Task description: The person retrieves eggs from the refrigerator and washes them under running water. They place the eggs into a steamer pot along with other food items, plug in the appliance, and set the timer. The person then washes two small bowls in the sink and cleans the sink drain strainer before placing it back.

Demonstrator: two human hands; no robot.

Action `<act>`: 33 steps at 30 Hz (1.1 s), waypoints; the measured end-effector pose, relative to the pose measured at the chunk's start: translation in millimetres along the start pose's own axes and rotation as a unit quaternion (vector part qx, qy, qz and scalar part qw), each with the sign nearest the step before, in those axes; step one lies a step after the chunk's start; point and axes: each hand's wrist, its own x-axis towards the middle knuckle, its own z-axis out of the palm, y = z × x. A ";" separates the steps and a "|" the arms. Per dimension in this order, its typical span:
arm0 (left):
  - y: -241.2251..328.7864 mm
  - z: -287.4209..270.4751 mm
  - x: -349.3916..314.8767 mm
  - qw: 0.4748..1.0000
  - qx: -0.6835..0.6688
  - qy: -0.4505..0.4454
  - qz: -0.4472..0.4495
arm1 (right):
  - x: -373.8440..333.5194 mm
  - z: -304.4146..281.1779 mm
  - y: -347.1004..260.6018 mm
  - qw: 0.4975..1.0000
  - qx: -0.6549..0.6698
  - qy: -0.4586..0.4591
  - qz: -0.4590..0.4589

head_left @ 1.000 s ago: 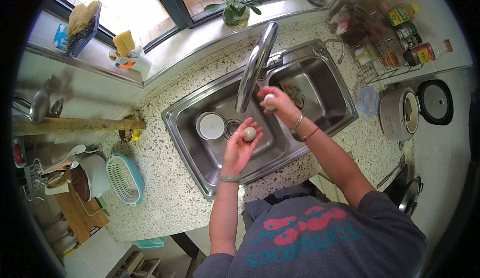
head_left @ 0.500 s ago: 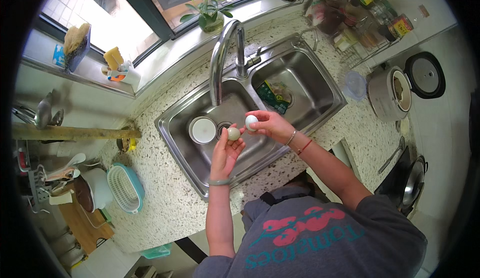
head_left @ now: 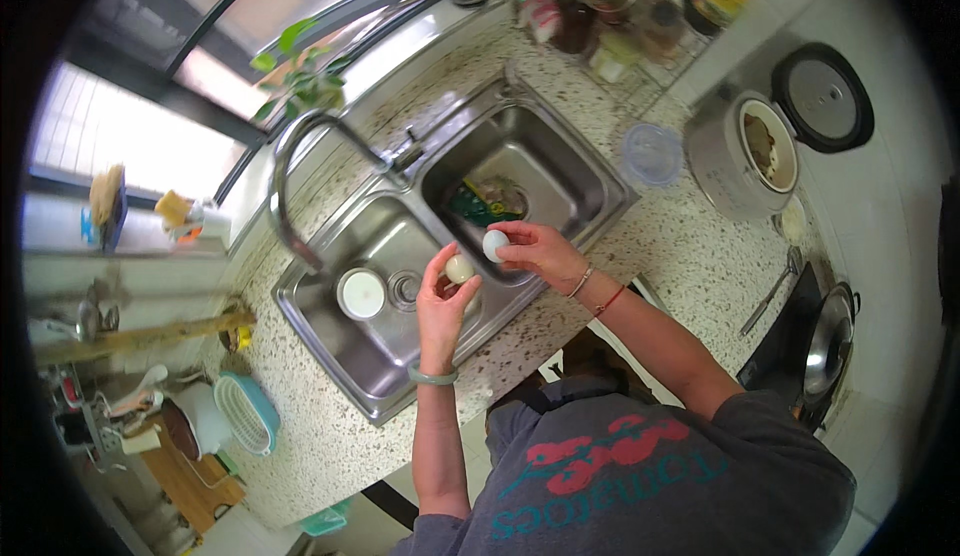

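Note:
My left hand [head_left: 441, 308] is closed on a cream-green egg [head_left: 459, 270], held upright between thumb and fingers. Just right of it, my right hand [head_left: 547, 256] pinches a paler, whitish egg [head_left: 495, 246]. A small gap separates the two eggs. Both hands hover over the front part of a steel double sink [head_left: 320, 351], near the divider. A round white dish or lid [head_left: 361, 294] sits in the left basin beside the drain [head_left: 404, 291]. In the right basin lies a crumpled green packet [head_left: 475, 206] by its drain.
A curved steel faucet [head_left: 283, 181] arches over the left basin. Right of the sink stand a clear plastic lid [head_left: 652, 154], an open rice cooker [head_left: 722, 171] and a wok lid [head_left: 830, 341]. A blue-white basket [head_left: 247, 414] is at left; jars [head_left: 650, 16] fill a rack behind.
The view has turned and shifted toward the right. My hands now appear nearer the sink's divider, and each still holds its egg, the left fingers more closed round theirs.

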 end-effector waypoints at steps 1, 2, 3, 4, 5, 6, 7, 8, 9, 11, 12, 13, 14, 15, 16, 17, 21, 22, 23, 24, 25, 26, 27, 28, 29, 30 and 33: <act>6.3 21.3 3.3 1.000 -0.003 -0.013 0.008 | -7.2 -12.0 -8.0 1.000 -0.014 0.003 -0.022; 11.9 42.1 5.9 0.999 -0.009 -0.014 0.030 | -13.8 -24.0 -15.4 0.999 -0.030 0.007 -0.044; 14.4 59.2 8.4 0.999 -0.016 -0.024 0.034 | -21.0 -35.7 -23.1 0.997 -0.046 0.013 -0.066; 9.9 73.3 15.1 0.999 -0.001 -0.042 0.025 | -31.2 -47.4 -35.3 0.994 -0.078 0.033 -0.072; 3.6 84.4 22.6 0.998 0.015 -0.060 0.017 | -36.6 -61.4 -40.2 0.991 -0.086 0.036 -0.092; -3.2 96.6 27.6 0.990 0.128 -0.059 0.024 | -40.6 -76.4 -41.7 0.988 -0.094 0.041 -0.111; -9.8 108.3 29.7 0.985 0.154 -0.064 0.047 | -45.9 -89.7 -44.5 0.985 -0.103 0.044 -0.128; -10.7 123.6 31.6 0.986 0.143 -0.080 0.039 | -57.2 -101.7 -53.7 0.975 -0.135 0.064 -0.162; -10.9 142.5 35.4 0.986 0.132 -0.097 0.030 | -68.5 -115.6 -65.3 0.971 -0.135 0.088 -0.174; 7.4 191.5 36.1 0.981 0.112 -0.157 0.020 | -95.7 -140.3 -86.3 0.962 -0.135 0.137 -0.194; 14.7 218.0 36.0 0.976 0.114 -0.185 0.021 | -112.6 -153.3 -99.5 0.949 -0.174 0.182 -0.192; 25.4 243.7 35.4 0.971 0.117 -0.209 0.026 | -130.2 -165.9 -114.4 0.937 -0.182 0.212 -0.209; 39.3 270.4 35.0 0.957 0.156 -0.240 0.041 | -148.5 -179.0 -127.8 0.925 -0.190 0.242 -0.223; 45.3 296.5 37.5 0.945 0.171 -0.266 0.079 | -165.4 -194.1 -139.6 0.912 -0.197 0.270 -0.236; 50.6 321.1 38.8 0.931 0.187 -0.292 0.116 | -182.1 -210.4 -150.1 0.893 -0.211 0.306 -0.255; 53.7 344.4 40.8 0.915 0.200 -0.315 0.153 | -197.5 -228.1 -161.6 0.872 -0.226 0.340 -0.271; 59.5 428.7 48.5 0.864 0.244 -0.371 0.235 | -240.4 -294.9 -200.4 0.738 -0.360 0.480 -0.308; 59.8 447.3 50.1 0.850 0.263 -0.380 0.253 | -247.1 -311.0 -207.1 0.694 -0.421 0.498 -0.307; 58.7 463.5 51.2 0.835 0.282 -0.388 0.268 | -251.0 -328.2 -209.8 0.647 -0.478 0.511 -0.302; 57.1 477.6 52.5 0.827 0.279 -0.387 0.298 | -252.6 -343.0 -212.7 0.597 -0.534 0.521 -0.295; 54.3 489.1 53.7 0.820 0.288 -0.389 0.305 | -252.4 -356.6 -214.3 0.586 -0.547 0.525 -0.287; 52.0 499.6 55.0 0.813 0.297 -0.390 0.313 | -251.7 -368.5 -216.5 0.575 -0.560 0.528 -0.280; 49.8 509.1 57.3 0.807 0.306 -0.390 0.321 | -251.8 -377.7 -218.2 0.563 -0.573 0.530 -0.272; 45.3 515.6 62.7 0.800 0.316 -0.396 0.322 | -250.1 -378.5 -221.1 0.557 -0.587 0.535 -0.242; 40.4 521.0 69.7 0.793 0.326 -0.401 0.322 | -247.9 -383.1 -222.2 0.559 -0.602 0.521 -0.232; 38.2 525.9 75.9 0.786 0.336 -0.405 0.323 | -245.7 -388.1 -223.6 0.561 -0.617 0.506 -0.222; 36.9 539.8 90.4 0.750 0.379 -0.430 0.330 | -242.4 -390.9 -229.8 0.576 -0.647 0.477 -0.147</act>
